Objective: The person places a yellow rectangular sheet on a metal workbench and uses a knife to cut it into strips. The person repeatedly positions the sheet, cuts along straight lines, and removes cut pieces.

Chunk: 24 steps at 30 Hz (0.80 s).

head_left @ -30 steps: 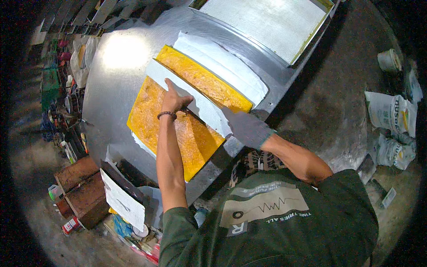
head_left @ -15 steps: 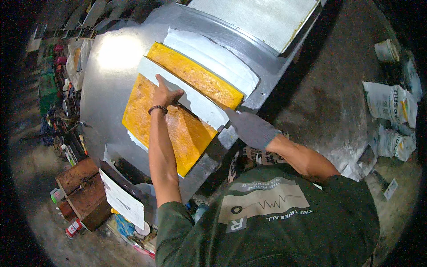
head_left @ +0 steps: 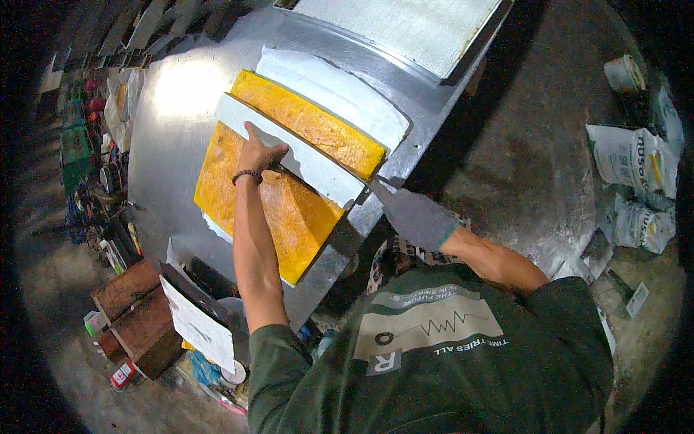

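My left hand (head_left: 257, 155) lies on a long white straight-edged strip (head_left: 308, 163), index finger stretched along it and thumb spread. The strip crosses a textured orange-yellow slab (head_left: 303, 239), which shows on both sides of it. My right hand (head_left: 419, 217), in a grey knit glove, is closed on a thin blade-like tool (head_left: 376, 184) at the strip's right end, where the slab's edge is; much of the tool is hidden. A white sheet (head_left: 340, 94) shows under the slab's upper edge. All this rests on a metal table (head_left: 166, 145).
A shallow tray (head_left: 394, 29) sits at the table's back. Brown boxes (head_left: 126, 304), a propped white board (head_left: 195, 315) and clutter lie left below. At right on the floor are sacks (head_left: 632, 163) and a bucket (head_left: 623, 72).
My gloved right hand has moved slightly outward along the strip's line to the slab's edge. My left hand keeps its place on the strip. The whole view has shifted slightly.
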{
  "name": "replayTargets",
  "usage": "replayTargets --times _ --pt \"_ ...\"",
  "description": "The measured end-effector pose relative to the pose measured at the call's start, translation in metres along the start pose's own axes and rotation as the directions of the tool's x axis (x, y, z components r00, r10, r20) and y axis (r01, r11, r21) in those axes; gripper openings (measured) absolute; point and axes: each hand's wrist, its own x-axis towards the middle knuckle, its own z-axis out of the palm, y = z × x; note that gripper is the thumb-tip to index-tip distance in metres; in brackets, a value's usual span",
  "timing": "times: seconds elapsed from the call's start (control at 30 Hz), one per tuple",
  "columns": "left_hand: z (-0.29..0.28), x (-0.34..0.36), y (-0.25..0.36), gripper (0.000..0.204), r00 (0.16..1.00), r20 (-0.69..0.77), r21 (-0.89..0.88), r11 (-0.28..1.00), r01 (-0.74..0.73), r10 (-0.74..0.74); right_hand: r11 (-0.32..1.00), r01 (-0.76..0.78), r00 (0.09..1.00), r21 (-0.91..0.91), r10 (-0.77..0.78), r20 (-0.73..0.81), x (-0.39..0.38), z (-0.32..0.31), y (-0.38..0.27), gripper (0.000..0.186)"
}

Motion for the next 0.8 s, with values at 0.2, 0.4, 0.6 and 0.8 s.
replayTargets --times 0.2,0.4,0.6,0.8 --pt "0.006 0.009 -0.013 0.130 0.998 0.044 -0.110 0.993 -0.043 0.048 0.999 -0.047 0.998 0.015 0.046 0.040 -0.010 -0.003 0.003 0.049" --pt "0.004 0.011 -0.010 0.128 0.999 -0.016 0.059 0.998 -0.037 0.038 0.995 -0.099 0.993 -0.003 0.099 0.070 -0.026 0.008 0.016 0.054" --pt "0.002 0.001 -0.001 0.124 0.999 0.000 -0.045 0.998 -0.037 0.037 1.000 -0.011 1.000 0.019 0.011 0.016 -0.013 0.014 0.029 0.060" --pt "0.000 0.007 -0.012 0.124 0.996 0.092 -0.220 0.975 0.002 0.018 0.988 -0.153 0.983 -0.020 0.154 0.104 -0.055 0.057 0.085 0.061"
